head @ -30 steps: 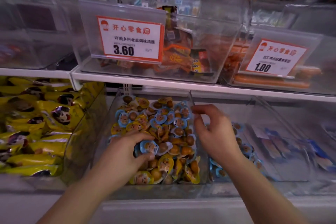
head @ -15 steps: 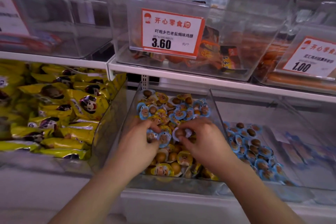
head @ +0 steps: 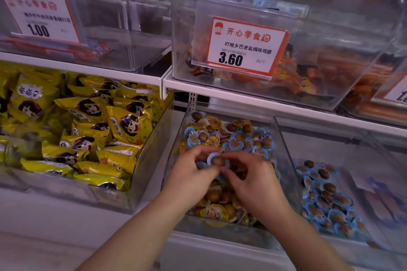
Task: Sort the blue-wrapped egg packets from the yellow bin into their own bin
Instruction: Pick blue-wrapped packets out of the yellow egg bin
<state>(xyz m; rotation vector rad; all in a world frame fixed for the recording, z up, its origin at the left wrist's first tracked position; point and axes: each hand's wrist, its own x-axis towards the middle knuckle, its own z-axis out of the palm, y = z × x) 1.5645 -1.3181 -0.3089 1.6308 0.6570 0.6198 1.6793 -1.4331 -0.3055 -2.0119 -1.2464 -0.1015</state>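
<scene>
Fingers (head: 207, 149) of left hand (head: 189, 174) and right hand (head: 253, 180) both pinching one blue-wrapped egg packet (head: 217, 160) above mixed bin (head: 284, 138).

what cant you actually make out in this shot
- Head view: packets under the left hand and right hand in the mixed bin; the hands cover them.
- Which hand grips the egg packet: fingertips of both meet around it.
- Right price tag: cut by the frame edge.
- Blue packet bin: print blurred.
</scene>
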